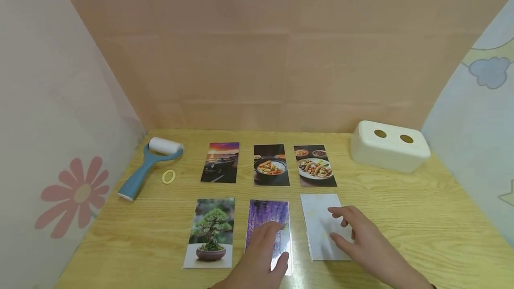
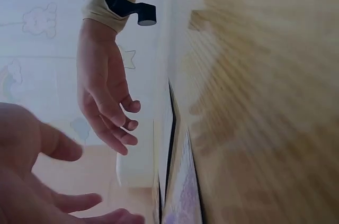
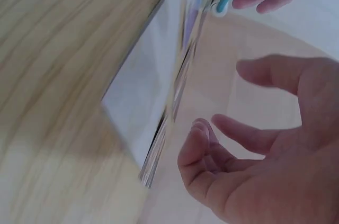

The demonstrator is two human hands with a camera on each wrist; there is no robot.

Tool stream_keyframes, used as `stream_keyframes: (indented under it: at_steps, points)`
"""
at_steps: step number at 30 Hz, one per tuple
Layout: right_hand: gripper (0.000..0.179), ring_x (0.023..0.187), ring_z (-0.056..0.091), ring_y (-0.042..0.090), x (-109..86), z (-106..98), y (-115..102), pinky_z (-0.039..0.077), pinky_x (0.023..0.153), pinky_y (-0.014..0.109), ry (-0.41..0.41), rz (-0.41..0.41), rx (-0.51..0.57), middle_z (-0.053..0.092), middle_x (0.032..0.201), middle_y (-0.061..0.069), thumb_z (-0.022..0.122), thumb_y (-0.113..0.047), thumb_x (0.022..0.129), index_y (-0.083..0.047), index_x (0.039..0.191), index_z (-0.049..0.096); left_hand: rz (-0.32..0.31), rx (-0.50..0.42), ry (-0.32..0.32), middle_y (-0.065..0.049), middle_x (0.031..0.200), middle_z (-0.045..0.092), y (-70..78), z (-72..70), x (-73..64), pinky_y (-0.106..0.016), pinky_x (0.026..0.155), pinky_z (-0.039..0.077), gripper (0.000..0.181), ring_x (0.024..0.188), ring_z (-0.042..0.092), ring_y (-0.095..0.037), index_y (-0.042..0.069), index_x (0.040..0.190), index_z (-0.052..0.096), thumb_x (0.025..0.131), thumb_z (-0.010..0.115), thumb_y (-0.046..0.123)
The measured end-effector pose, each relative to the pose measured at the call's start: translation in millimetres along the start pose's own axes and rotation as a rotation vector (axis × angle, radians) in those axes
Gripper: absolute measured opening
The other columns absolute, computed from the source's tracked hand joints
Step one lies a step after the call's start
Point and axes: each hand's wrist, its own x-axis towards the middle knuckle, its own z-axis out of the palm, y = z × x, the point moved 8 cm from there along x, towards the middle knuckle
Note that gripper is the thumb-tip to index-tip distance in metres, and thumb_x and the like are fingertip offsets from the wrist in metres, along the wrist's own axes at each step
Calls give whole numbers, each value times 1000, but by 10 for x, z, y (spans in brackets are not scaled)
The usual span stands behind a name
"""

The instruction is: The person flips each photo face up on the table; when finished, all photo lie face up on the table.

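Note:
Two rows of picture cards lie on the wooden table. My left hand [image 1: 263, 253] hovers over the purple flower card [image 1: 270, 211], its fingers loosely bent and holding nothing. To its right, a blank white card [image 1: 321, 231] sits under my right hand [image 1: 359, 235], whose fingers are relaxed and apart from it. In the right wrist view a gap shows between that hand [image 3: 259, 139] and the white card [image 3: 145, 81]. Left of the flower card lies a bonsai card [image 1: 213, 231]. Behind are a car-at-sunset card [image 1: 221, 163], a rice bowl card [image 1: 271, 166] and a taco card [image 1: 315, 166].
A blue-handled lint roller [image 1: 146, 164] and a pale yellow ring [image 1: 168, 176] lie at the left. A cream box with two round holes [image 1: 389, 148] stands at the back right. Brown paper [image 1: 281, 70] covers the back wall.

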Motion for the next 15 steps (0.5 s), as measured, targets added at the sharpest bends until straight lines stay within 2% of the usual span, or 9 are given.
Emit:
stream_keyframes:
  at_steps: [4, 7, 11, 15]
  points:
    - [59, 95, 56, 16, -86, -27, 154, 51, 72, 32, -48, 5, -84, 58, 118, 1, 88, -21, 79, -6, 130, 63, 45, 339, -51, -9, 140, 47, 96, 162, 123, -51, 98, 42, 54, 126, 43, -30, 4, 139, 50, 97, 63, 36]
    - [70, 102, 56, 21, -138, -21, 247, 52, 81, 42, -88, -6, -169, 57, 120, 3, 90, -29, 75, -4, 133, 60, 14, 525, -132, -9, 146, 42, 112, 291, 213, -52, 99, 40, 68, 130, 39, -32, 7, 143, 49, 95, 63, 53]
    - [81, 106, 54, 24, -187, -9, 357, 51, 86, 49, -124, -18, -253, 56, 120, 5, 92, -35, 70, -1, 135, 58, -33, 611, -225, -11, 153, 35, 109, 422, 319, -55, 105, 36, 86, 139, 33, -35, 6, 149, 45, 91, 57, 69]
    - [89, 106, 54, 25, -229, 4, 445, 51, 85, 49, -144, -30, -262, 54, 118, 6, 94, -38, 65, 2, 135, 57, -66, 663, -270, -13, 157, 31, 82, 507, 398, -55, 107, 35, 96, 144, 28, -36, 7, 152, 43, 88, 52, 77]
